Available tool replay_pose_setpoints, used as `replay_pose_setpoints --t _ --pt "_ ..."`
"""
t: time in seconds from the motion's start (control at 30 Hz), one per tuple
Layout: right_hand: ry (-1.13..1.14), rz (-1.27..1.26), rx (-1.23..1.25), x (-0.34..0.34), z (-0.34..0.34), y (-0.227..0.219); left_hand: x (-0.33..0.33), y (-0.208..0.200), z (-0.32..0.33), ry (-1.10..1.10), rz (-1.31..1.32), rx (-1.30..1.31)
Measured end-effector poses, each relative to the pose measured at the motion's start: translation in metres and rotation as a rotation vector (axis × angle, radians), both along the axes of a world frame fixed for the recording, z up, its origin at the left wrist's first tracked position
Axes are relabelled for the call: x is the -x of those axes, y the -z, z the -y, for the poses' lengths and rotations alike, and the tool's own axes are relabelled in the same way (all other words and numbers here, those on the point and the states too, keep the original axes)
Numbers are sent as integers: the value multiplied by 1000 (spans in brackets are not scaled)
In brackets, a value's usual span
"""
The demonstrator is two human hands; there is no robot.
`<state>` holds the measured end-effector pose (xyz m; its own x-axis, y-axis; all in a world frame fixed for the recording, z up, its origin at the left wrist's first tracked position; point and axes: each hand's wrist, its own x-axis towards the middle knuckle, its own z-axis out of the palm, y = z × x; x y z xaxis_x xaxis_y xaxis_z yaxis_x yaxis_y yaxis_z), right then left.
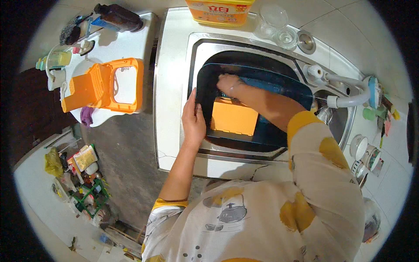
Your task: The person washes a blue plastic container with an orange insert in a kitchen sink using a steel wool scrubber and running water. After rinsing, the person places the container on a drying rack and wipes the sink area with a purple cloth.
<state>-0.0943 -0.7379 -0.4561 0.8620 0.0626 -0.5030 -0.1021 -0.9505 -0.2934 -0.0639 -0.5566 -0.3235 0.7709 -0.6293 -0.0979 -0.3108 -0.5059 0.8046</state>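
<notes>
A deep dark blue tub (279, 139) sits in the steel sink. My left hand (194, 122) grips the tub's left rim, fingers straight along the outside and thumb on the inner side. Inside the tub, my right hand (229, 83) is closed near the far left wall, its fingers curled downward; what they hold, if anything, is hidden. Just below that hand lies an orange plastic box-shaped piece (235, 117), its flat face up. Under and beside my right forearm, a blue object (262, 85) shows in the tub, its kind unclear.
On a white table (104, 114) at left lie an orange plastic frame (139, 83), a dark bottle (120, 17) and a purple cloth (86, 117). An orange tub (220, 12), glass jars (273, 19) and a white faucet pipe (349, 101) border the sink. Bowls (358, 146) stand at right.
</notes>
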Motion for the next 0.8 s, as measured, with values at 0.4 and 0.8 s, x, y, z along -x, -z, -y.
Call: replay_pose_setpoints --t 0.4,0.8 --pt "112 -228 -105 -22 2 2 -2 3 0 9 75 -22" --pt "372 -63 16 92 29 2 1 0 0 -64 -32 58"
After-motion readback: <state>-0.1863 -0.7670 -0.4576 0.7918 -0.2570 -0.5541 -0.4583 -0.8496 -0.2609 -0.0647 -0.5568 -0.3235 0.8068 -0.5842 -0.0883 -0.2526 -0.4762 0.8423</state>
